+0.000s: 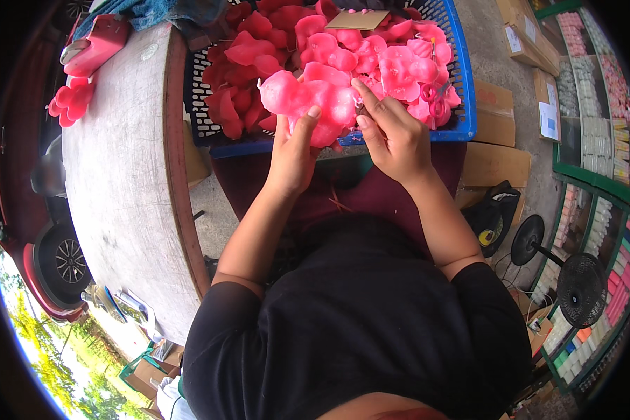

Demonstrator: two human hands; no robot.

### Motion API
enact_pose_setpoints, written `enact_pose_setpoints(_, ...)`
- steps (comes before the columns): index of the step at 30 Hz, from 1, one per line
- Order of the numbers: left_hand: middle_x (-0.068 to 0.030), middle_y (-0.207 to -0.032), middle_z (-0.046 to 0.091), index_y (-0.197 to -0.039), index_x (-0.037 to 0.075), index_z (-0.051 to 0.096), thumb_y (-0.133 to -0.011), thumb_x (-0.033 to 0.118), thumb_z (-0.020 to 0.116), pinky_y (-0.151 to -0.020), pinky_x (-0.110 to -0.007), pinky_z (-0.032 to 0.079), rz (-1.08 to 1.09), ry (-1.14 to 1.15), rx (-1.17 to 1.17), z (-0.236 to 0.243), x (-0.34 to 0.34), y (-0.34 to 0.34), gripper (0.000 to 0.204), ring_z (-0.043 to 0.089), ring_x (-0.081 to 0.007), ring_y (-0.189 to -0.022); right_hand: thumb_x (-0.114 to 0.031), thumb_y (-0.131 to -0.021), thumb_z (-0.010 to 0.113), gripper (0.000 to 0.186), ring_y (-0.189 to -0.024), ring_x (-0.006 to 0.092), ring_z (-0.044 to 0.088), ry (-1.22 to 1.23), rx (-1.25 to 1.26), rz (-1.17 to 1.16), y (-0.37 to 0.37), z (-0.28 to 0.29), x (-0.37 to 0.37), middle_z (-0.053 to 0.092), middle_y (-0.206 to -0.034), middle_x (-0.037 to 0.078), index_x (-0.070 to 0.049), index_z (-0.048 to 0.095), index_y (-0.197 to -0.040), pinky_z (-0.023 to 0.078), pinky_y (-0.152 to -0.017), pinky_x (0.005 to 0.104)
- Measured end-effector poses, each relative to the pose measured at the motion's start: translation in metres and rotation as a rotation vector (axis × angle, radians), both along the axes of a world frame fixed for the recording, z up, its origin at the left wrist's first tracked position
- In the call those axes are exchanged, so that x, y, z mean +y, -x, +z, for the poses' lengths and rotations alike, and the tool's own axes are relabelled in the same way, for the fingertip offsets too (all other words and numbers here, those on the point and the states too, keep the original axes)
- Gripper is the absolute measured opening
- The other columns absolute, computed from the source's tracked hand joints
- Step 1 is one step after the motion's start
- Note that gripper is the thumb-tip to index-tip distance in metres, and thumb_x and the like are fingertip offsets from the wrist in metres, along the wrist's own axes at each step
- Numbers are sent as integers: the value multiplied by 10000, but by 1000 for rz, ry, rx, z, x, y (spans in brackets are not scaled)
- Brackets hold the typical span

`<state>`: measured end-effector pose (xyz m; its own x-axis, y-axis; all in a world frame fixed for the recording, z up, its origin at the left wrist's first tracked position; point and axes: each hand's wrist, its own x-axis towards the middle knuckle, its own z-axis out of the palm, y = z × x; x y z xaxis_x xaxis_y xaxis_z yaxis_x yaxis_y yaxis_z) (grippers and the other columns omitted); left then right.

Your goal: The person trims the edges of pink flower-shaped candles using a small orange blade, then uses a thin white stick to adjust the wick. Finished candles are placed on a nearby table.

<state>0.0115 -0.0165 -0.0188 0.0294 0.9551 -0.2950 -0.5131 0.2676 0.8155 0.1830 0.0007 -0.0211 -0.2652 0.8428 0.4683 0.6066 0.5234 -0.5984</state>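
A glossy pink lumpy piece [322, 94], wax-like with rounded lobes, is held up in front of me over the near edge of a blue plastic basket [471, 84]. My left hand [294, 155] grips it from below, thumb pressed on its face. At its right edge my right hand [397, 140] is closed, thumb and forefinger pinched around something small and dark that I cannot make out. Many similar pink pieces [248, 52] fill the basket behind. Among them, at the right, lie scissors with pink handles [435, 103].
A worn pale table [122, 189] stands at my left, with a pink tool like a tape dispenser [99, 45] and another pink piece [72, 101]. A cardboard piece [358, 19] rests on the basket's contents. Rightward are cardboard boxes [493, 166], a black fan [582, 288] and stocked shelves [595, 178].
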Motion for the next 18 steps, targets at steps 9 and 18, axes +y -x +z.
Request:
enact_pose_setpoints(9,-131,-1100,586,-1322,60,345,-922,256,522,-596,-308,507,-57,-24,-15,3,-2,0,479,645,-240,-851,-212,-901,588,373,-492,135,505,2,118,47,-3,-8,5,538,-666,28,-126,597,-1264,437,-482,258)
enact_pose_setpoints(18,-108,-1014,641,-1205,18,483,-913,307,494,-599,-291,489,-60,88,-117,-1,2,2,411,652,-215,-833,-286,-998,443,430,-544,20,345,983,929,366,-9,9,1,436,-700,-43,-71,477,-1369,307,-500,166)
